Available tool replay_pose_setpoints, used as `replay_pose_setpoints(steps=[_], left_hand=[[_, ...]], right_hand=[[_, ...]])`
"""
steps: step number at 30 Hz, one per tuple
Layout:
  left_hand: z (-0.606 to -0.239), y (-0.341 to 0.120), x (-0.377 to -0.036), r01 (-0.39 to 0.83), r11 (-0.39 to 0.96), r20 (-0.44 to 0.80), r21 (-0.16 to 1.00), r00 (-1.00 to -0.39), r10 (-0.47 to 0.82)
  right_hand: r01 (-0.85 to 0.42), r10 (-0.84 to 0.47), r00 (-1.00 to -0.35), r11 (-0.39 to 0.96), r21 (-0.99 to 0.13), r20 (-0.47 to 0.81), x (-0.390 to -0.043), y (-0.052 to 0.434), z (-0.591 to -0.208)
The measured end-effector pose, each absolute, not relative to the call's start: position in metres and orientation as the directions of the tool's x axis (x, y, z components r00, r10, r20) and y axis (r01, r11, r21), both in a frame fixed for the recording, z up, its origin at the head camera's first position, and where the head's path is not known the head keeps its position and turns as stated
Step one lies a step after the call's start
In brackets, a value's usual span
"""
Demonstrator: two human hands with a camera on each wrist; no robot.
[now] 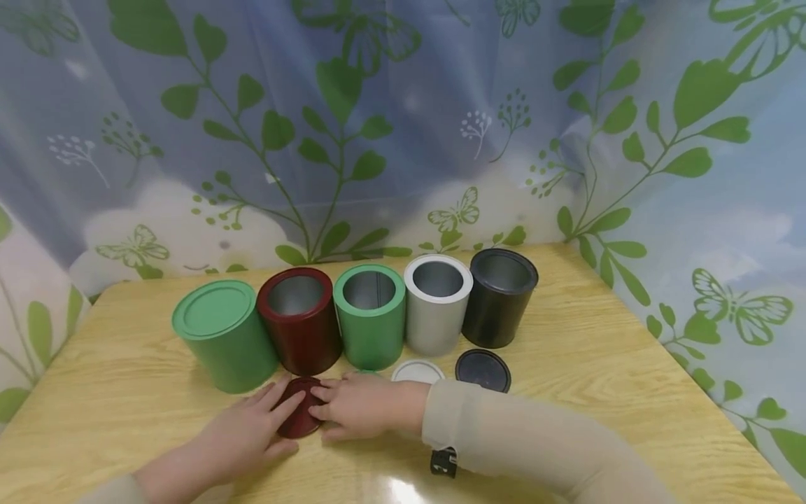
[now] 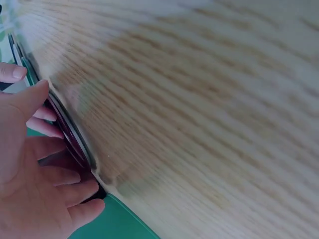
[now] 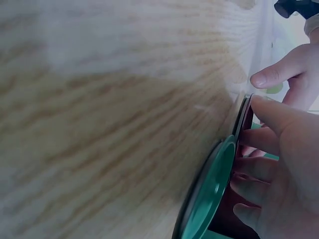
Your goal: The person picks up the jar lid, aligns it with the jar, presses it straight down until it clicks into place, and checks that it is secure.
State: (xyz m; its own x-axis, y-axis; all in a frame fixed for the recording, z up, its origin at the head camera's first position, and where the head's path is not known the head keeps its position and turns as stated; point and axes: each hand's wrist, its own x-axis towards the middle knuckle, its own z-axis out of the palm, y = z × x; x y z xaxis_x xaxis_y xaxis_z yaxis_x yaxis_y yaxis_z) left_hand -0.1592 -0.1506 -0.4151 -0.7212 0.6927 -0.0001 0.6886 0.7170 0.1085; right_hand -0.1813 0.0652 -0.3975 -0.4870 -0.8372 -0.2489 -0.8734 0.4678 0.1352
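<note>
A dark red lid (image 1: 300,413) lies on the wooden table in front of the dark red can (image 1: 301,329). My left hand (image 1: 242,434) touches its left side, the index finger extended over the top. At the opposite side my right hand (image 1: 365,404) rests its fingertips on the rim. The left wrist view shows the left fingers (image 2: 75,186) loosely spread along the lid (image 2: 70,132). In the right wrist view, a green lid (image 3: 212,186) lies against the red one, beside the right fingers (image 3: 256,169). My right hand mostly hides that green lid in the head view.
A lidded green can (image 1: 220,336) stands left of the red can. To its right are open green (image 1: 371,329), white (image 1: 436,315) and black cans (image 1: 499,301). A white lid (image 1: 418,371) and black lid (image 1: 483,370) lie before them. A patterned curtain (image 1: 403,126) hangs behind.
</note>
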Motion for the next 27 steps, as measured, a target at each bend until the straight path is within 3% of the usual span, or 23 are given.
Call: replay_pose_setpoints(steps=[8, 17, 27], left_hand=[[-0.416, -0.151, -0.159, 0.700, 0.706, -0.047, 0.109, -0.706, 0.707], [-0.420, -0.148, -0.153, 0.674, 0.729, -0.065, 0.121, -0.727, 0.683], [-0.427, -0.147, -0.149, 0.699, 0.713, 0.020, 0.057, -0.715, 0.699]], right_hand=[[-0.871, -0.839, -0.491, 0.480, 0.107, -0.236, -0.182, 0.063, -0.400], [-0.835, -0.792, -0.548, 0.535, 0.124, -0.270, -0.178, 0.052, -0.403], [-0.814, -0.776, -0.569, 0.578, 0.054, -0.273, -0.176, 0.053, -0.398]])
